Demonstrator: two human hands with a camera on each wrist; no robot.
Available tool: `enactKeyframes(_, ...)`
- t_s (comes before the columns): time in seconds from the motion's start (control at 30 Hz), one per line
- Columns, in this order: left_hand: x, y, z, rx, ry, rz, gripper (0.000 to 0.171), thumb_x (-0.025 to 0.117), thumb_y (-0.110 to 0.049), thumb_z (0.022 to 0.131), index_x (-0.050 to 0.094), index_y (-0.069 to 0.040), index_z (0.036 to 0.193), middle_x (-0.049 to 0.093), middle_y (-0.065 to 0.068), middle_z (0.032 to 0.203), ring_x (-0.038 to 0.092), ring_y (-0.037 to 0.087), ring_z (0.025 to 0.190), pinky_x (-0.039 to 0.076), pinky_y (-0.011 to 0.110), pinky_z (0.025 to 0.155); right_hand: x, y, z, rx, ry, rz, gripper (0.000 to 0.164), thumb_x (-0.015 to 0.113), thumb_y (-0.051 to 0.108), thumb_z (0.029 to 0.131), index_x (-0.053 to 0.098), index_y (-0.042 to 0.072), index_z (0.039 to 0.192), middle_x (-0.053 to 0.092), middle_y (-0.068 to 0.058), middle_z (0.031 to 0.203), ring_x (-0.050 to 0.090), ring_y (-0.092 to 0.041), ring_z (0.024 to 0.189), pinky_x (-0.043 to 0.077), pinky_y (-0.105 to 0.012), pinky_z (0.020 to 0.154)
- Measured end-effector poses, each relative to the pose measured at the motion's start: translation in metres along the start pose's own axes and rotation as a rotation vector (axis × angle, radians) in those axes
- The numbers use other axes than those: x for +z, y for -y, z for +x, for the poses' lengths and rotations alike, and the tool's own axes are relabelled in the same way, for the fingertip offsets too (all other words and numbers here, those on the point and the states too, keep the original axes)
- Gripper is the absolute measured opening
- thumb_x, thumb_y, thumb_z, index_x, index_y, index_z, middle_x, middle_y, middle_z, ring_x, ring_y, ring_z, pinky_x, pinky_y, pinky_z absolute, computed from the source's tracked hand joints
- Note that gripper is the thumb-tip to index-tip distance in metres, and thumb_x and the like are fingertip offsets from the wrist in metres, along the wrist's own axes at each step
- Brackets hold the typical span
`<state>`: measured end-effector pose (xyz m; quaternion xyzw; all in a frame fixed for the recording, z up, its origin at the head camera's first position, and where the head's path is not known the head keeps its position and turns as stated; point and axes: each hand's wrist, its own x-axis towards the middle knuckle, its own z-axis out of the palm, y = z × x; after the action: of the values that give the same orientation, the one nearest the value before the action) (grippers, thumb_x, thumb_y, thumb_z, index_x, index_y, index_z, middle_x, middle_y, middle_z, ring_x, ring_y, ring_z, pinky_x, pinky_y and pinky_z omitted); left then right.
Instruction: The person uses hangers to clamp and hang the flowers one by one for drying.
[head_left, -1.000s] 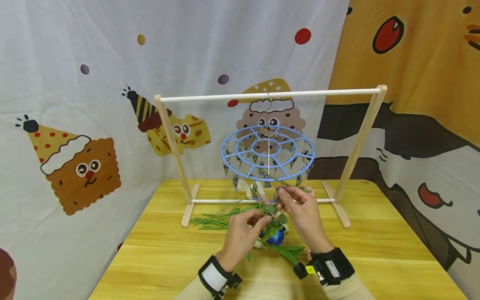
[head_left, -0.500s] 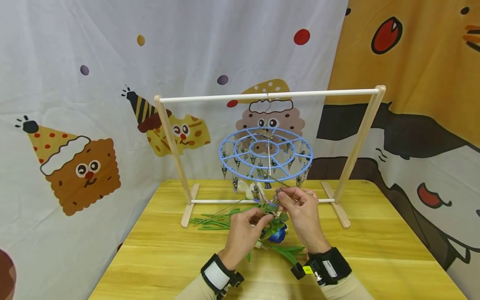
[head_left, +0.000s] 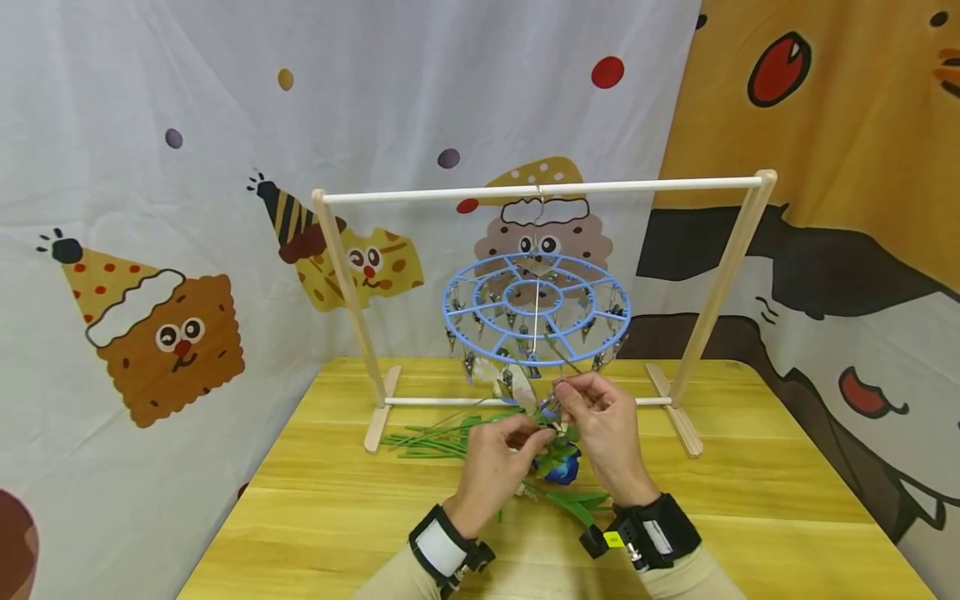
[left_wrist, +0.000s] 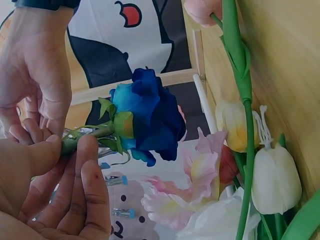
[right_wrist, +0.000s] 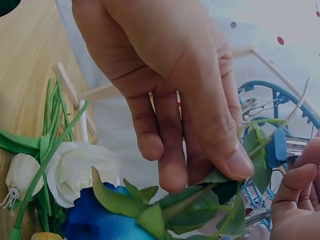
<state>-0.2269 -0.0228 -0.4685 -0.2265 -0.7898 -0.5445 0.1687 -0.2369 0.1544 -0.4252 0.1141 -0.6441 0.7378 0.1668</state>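
Note:
A blue rose (left_wrist: 150, 117), head downward, is pinched at its green stem between the thumb and fingers of my left hand (head_left: 495, 467). Beside it, my right hand (head_left: 609, 429) grips a small metal clip with a blue end (right_wrist: 277, 148). The clip hangs from the blue round clip hanger (head_left: 537, 308), under its near edge. In the right wrist view, the stem and leaves (right_wrist: 200, 205) lie close to the clip; whether the clip bites the stem I cannot tell.
A wooden stand with a white top bar (head_left: 435, 195) carries the hanger and its several clips. Below, green stems (head_left: 427, 446), a white tulip (left_wrist: 277, 180), a pale pink flower (left_wrist: 192, 180) and a white rose (right_wrist: 82, 172) lie around the table (head_left: 315, 517).
My left hand has shifted slightly right with the blue rose, closer to my right hand. The right hand stays nearly in place, and the hanger has swung a little.

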Motion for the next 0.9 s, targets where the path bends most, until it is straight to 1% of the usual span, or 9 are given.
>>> enactKeyframes(0.13, 0.0025, -0.0016, 0.0006, 0.009, 0.004, -0.013, 0.013, 0.088, -0.023, 0.107, 0.089, -0.013, 0.099, 0.088, 0.005, 0.087, 0.087, 0.029, 0.075, 0.067, 0.024, 0.068, -0.0006, -0.0016, 0.0003, -0.011, 0.011, -0.005, 0.016, 0.076, -0.002, 0.111, 0.075, -0.017, 0.117, 0.083, 0.005, 0.097, 0.066, -0.011, 0.069, 0.059, -0.022, 0.067)
enactKeyframes(0.23, 0.0039, -0.0025, 0.0007, 0.007, 0.005, -0.019, 0.015, 0.089, -0.023, 0.107, 0.088, -0.013, 0.096, 0.088, 0.004, 0.086, 0.086, 0.033, 0.075, 0.068, 0.028, 0.068, -0.0007, -0.0028, 0.0005, -0.022, 0.021, -0.013, 0.016, 0.075, -0.002, 0.112, 0.075, -0.018, 0.115, 0.084, 0.005, 0.096, 0.065, -0.008, 0.068, 0.058, -0.020, 0.066)
enactKeyframes(0.33, 0.0050, -0.0028, 0.0006, 0.011, 0.000, -0.020, 0.015, 0.089, -0.022, 0.107, 0.088, -0.013, 0.096, 0.088, 0.005, 0.086, 0.086, 0.034, 0.075, 0.069, 0.032, 0.069, -0.0007, -0.0033, 0.0006, -0.026, 0.025, -0.016, 0.017, 0.075, -0.002, 0.112, 0.075, -0.019, 0.114, 0.084, 0.006, 0.096, 0.064, -0.007, 0.068, 0.057, -0.019, 0.065)
enactKeyframes(0.4, 0.0055, -0.0026, 0.0006, 0.022, -0.003, -0.007, 0.014, 0.089, -0.022, 0.107, 0.088, -0.012, 0.096, 0.087, 0.005, 0.085, 0.086, 0.032, 0.074, 0.070, 0.033, 0.068, -0.0008, -0.0034, 0.0007, -0.025, 0.026, -0.010, 0.018, 0.074, -0.002, 0.112, 0.075, -0.020, 0.114, 0.085, 0.006, 0.096, 0.064, -0.007, 0.067, 0.057, -0.019, 0.065)
enactKeyframes(0.47, 0.0060, -0.0022, 0.0009, 0.036, -0.004, 0.005, 0.014, 0.088, -0.020, 0.107, 0.088, -0.012, 0.096, 0.087, 0.005, 0.084, 0.085, 0.029, 0.072, 0.069, 0.032, 0.067, -0.0010, -0.0034, 0.0010, -0.024, 0.027, -0.005, 0.018, 0.074, -0.002, 0.112, 0.075, -0.020, 0.113, 0.084, 0.005, 0.096, 0.064, -0.007, 0.067, 0.057, -0.019, 0.065)
enactKeyframes(0.63, 0.0065, -0.0015, 0.0014, 0.072, -0.001, 0.049, 0.017, 0.086, -0.020, 0.109, 0.088, -0.011, 0.094, 0.085, 0.006, 0.081, 0.082, 0.021, 0.068, 0.065, 0.023, 0.064, -0.0013, -0.0029, 0.0014, -0.029, 0.041, -0.023, 0.017, 0.074, -0.003, 0.112, 0.076, -0.020, 0.112, 0.081, 0.004, 0.091, 0.064, -0.009, 0.066, 0.056, -0.020, 0.064)
enactKeyframes(0.73, 0.0068, -0.0016, 0.0014, 0.077, 0.000, 0.051, 0.017, 0.086, -0.020, 0.109, 0.088, -0.010, 0.095, 0.086, 0.008, 0.081, 0.082, 0.023, 0.068, 0.063, 0.018, 0.064, -0.0014, -0.0018, 0.0009, -0.017, 0.055, -0.040, 0.017, 0.074, -0.003, 0.112, 0.076, -0.019, 0.114, 0.080, 0.005, 0.092, 0.064, -0.009, 0.067, 0.056, -0.020, 0.065)
enactKeyframes(0.83, 0.0066, -0.0021, 0.0015, 0.053, 0.002, 0.029, 0.014, 0.086, -0.018, 0.109, 0.088, -0.009, 0.098, 0.086, 0.011, 0.082, 0.084, 0.029, 0.069, 0.061, 0.016, 0.063, -0.0016, -0.0003, -0.0006, 0.013, 0.064, -0.044, 0.020, 0.073, 0.000, 0.113, 0.075, -0.019, 0.119, 0.083, 0.006, 0.100, 0.065, -0.008, 0.068, 0.057, -0.021, 0.067)
enactKeyframes(0.9, 0.0061, -0.0024, 0.0014, 0.032, 0.006, 0.020, 0.013, 0.086, -0.019, 0.109, 0.088, -0.009, 0.100, 0.087, 0.011, 0.084, 0.085, 0.031, 0.071, 0.061, 0.015, 0.064, -0.0019, 0.0008, -0.0015, 0.033, 0.066, -0.048, 0.022, 0.073, 0.002, 0.114, 0.075, -0.018, 0.122, 0.084, 0.007, 0.105, 0.066, -0.009, 0.070, 0.059, -0.021, 0.068)
